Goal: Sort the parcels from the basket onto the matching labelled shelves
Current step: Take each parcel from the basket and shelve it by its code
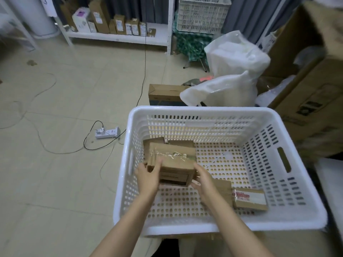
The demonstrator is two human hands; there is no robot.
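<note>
In the basket [204,108] before me, I hold a parcel [172,160] between my left hand [148,176] and right hand [206,184] at its left side, with other parcels [181,143] under and behind it and a lone parcel [249,199] in the near right part. On the floor a power strip [107,133] lies left of the basket, a box [165,91] and a bag [228,78] just behind it, and the shelf [115,37] far back on the left

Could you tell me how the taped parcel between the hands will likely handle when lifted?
The taped parcel looks stiff: its cardboard edges hold square. Probably light, since the left hand and right hand grip it by the sides alone. Its glossy tape may slip.
</note>
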